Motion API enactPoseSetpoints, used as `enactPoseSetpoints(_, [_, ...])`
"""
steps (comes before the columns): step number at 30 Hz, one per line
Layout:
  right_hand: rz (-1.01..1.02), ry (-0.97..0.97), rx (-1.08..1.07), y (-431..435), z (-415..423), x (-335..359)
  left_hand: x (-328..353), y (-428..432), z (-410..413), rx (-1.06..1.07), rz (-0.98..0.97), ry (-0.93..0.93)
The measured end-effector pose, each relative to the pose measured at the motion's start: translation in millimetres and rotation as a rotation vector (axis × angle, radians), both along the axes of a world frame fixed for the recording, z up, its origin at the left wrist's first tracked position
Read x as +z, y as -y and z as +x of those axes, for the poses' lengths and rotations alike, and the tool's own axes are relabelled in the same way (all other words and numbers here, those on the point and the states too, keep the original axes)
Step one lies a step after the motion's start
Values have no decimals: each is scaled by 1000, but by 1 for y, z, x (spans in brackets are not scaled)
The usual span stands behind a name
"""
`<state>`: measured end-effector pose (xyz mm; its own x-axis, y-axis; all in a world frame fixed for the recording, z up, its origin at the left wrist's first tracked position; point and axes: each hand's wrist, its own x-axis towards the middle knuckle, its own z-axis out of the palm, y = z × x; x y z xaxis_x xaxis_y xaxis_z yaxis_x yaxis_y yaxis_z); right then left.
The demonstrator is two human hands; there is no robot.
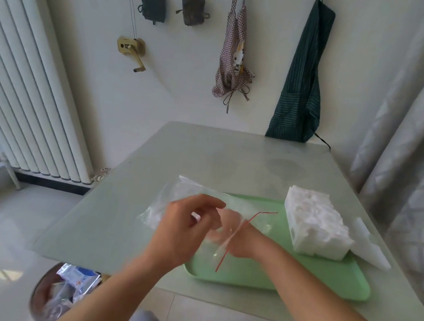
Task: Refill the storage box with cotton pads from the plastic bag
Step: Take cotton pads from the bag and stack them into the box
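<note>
A clear plastic bag (191, 187) with a red zip strip lies across the left end of a green tray (324, 280). A few white cotton pads (153, 216) sit at its far left end. My left hand (183, 229) holds the bag from outside, fingers curled at its upper side. My right hand (233, 233) is pushed into the bag's mouth up to the wrist; its fingers are blurred behind the plastic. The storage box (315, 225), clear and packed with white cotton pads, stands on the tray's right end.
A white lid (370, 243) lies right of the box, half off the tray. The pale table (232, 157) meets the wall, where aprons hang. A waste bin (63, 294) with wrappers stands on the floor at the lower left. A radiator stands left, a curtain right.
</note>
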<state>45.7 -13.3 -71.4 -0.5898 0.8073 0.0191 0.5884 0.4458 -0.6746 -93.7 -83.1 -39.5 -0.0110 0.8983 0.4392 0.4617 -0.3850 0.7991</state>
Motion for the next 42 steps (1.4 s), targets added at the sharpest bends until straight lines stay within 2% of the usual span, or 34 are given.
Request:
enactPoseSetpoints(3, [-57, -126, -76, -10, -5, -7, -19, -23, -40, 349, -12, 34])
enactPoseSetpoints(6, [-48, -179, -124, -16, -10, -8, -54, -49, -88, 560, -273, -31])
enactPoseSetpoints(9, [-30, -179, -88, -22, -18, -8, -83, -58, -109, 441, -426, 36])
enactPoseSetpoints(11, [-41, -176, -44, -24, -23, -8, -92, -57, -109, 325, -430, 111])
enactPoseSetpoints(15, [-27, -68, 4, -32, -39, -12, -100, -55, -113, 262, -420, 213])
enactPoseSetpoints(20, [6, -18, 28, -42, -48, -20, -104, -49, -113, 236, -319, 176])
enactPoseSetpoints(32, [-222, -49, 23, -52, -53, -27, -108, -50, -113, 138, -265, 228])
enactPoseSetpoints(38, [-270, 110, 92, -58, -52, -20, -107, -49, -117, 71, -283, 240])
enactPoseSetpoints(42, [-282, 114, 95, -62, -53, -24, -105, -48, -117, 61, -291, 250])
